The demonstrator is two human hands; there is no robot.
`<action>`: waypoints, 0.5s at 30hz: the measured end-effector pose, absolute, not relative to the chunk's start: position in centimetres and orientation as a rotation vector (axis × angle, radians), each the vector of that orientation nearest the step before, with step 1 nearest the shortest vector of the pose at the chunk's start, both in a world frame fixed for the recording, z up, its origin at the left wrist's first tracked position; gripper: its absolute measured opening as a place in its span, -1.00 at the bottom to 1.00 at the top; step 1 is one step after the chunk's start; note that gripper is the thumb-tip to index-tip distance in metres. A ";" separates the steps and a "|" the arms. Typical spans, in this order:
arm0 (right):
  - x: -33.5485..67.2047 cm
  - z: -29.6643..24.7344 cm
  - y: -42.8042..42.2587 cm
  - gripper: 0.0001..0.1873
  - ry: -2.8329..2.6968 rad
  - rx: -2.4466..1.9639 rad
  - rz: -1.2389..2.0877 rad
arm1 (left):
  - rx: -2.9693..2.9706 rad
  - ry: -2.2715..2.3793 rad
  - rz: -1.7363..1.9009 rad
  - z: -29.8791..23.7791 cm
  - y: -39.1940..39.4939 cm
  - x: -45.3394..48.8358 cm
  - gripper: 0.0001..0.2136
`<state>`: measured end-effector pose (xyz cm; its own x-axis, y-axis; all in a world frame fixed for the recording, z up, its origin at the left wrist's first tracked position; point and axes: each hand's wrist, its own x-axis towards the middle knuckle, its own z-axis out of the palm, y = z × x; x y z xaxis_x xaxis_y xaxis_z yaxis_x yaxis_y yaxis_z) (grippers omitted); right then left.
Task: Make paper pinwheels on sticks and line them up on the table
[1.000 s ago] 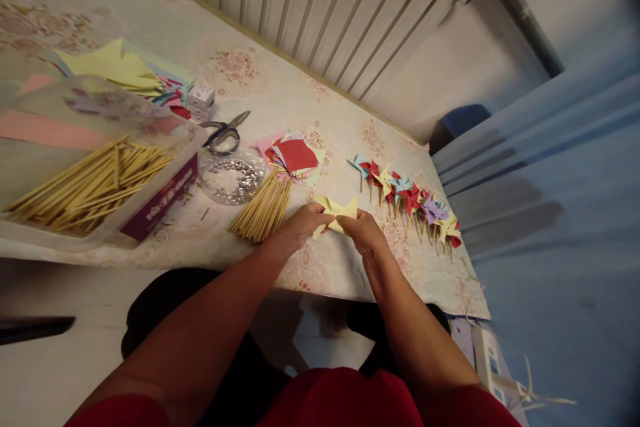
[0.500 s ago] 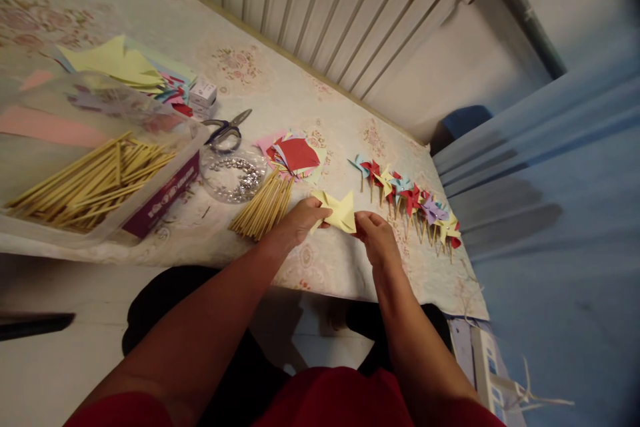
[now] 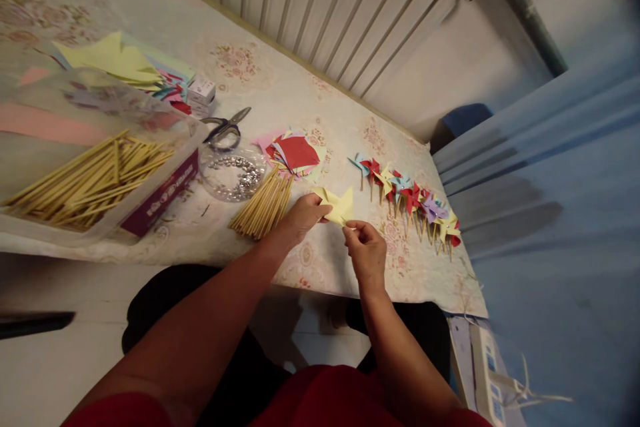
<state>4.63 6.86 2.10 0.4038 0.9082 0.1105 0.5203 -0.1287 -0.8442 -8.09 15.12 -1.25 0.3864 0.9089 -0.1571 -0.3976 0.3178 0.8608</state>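
Observation:
A yellow paper pinwheel [image 3: 339, 205] with folded points is held above the near part of the table. My left hand [image 3: 306, 215] grips its left side, thumb on top and fingers beneath. My right hand [image 3: 366, 245] is closed in a pinch at the paper's lower right corner. Just left of my hands lies a bundle of thin wooden sticks [image 3: 263, 205], with a stack of coloured paper squares [image 3: 296, 155] behind it. A round clear dish of shiny metal pins [image 3: 235, 175] stands beside the sticks.
Finished pinwheels [image 3: 411, 197] lie in a row at the right. A clear plastic box [image 3: 187, 140] with many wooden sticks stands left, near scissors [image 3: 227, 128], a small white box [image 3: 202, 91] and yellow paper sheets [image 3: 107, 60]. A blue curtain [image 3: 560, 213] hangs at the right.
My right hand has moved left and slightly down, from the pinwheel's right edge to its lower right corner. My left hand keeps its hold in nearly the same spot.

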 end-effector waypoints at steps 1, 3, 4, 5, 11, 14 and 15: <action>4.5 1.9 7.0 -0.74 -1.251 -1.793 0.565 | 0.846 0.733 0.971 -1.3 15.1 -8.1 -0.81; 4.2 1.6 7.4 -0.72 -1.265 -1.806 0.559 | 0.858 0.720 0.971 -1.3 15.1 -8.1 -0.80; 4.1 1.5 7.5 -0.72 -1.271 -1.811 0.557 | 0.861 0.714 0.970 -1.3 15.0 -8.1 -0.80; 3.9 1.5 7.6 -0.71 -1.275 -1.814 0.558 | 0.863 0.710 0.968 -1.3 15.0 -8.1 -0.80; 3.3 1.5 8.0 -0.76 -1.252 -1.809 0.528 | 0.887 0.733 0.965 -1.3 15.1 -7.9 -0.82; 3.4 1.2 8.2 -0.78 -1.253 -1.816 0.514 | 0.896 0.718 0.968 -1.4 15.2 -7.8 -0.83; 3.4 1.1 8.2 -0.78 -1.256 -1.818 0.512 | 0.897 0.710 0.970 -1.4 15.2 -7.8 -0.83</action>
<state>3.39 8.24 1.14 0.4125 0.9020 0.1271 0.5562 -0.1389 -0.8193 -7.79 15.20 -1.38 0.4030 0.9081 -0.1133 -0.3819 0.2794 0.8810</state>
